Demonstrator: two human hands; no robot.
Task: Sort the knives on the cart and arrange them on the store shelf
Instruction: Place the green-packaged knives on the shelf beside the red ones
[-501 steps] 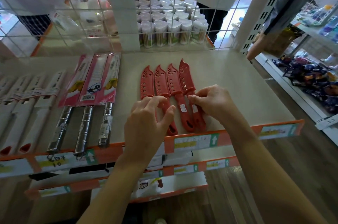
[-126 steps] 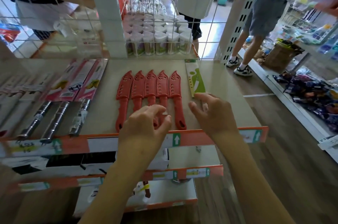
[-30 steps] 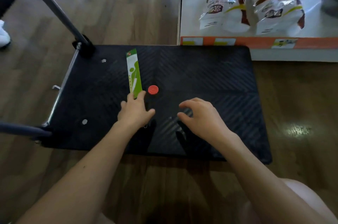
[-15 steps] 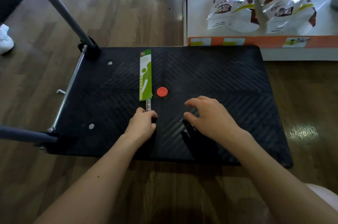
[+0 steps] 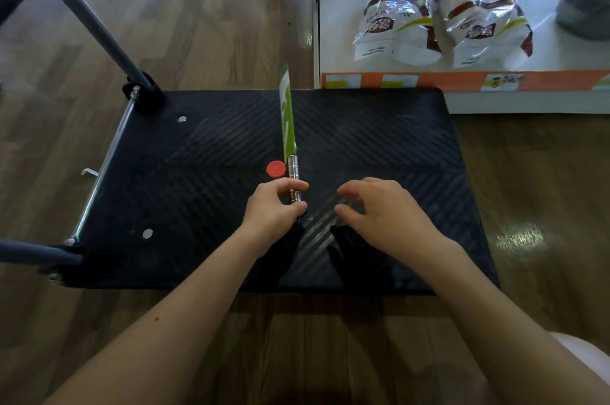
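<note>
While the left hand (image 5: 274, 209) grips the steel handle of a knife in a green-and-white card sleeve (image 5: 288, 127) above the black ribbed cart deck (image 5: 379, 140), the right hand (image 5: 383, 213) hovers beside it, fingers loosely curled and holding nothing.

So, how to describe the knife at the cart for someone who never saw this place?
Find the black flat cart on the wooden floor, before the low shelf. Near its middle the left hand grips the knife by its metal handle. A green and white sleeve covers its blade; the red disc beside it is small and round.
</note>
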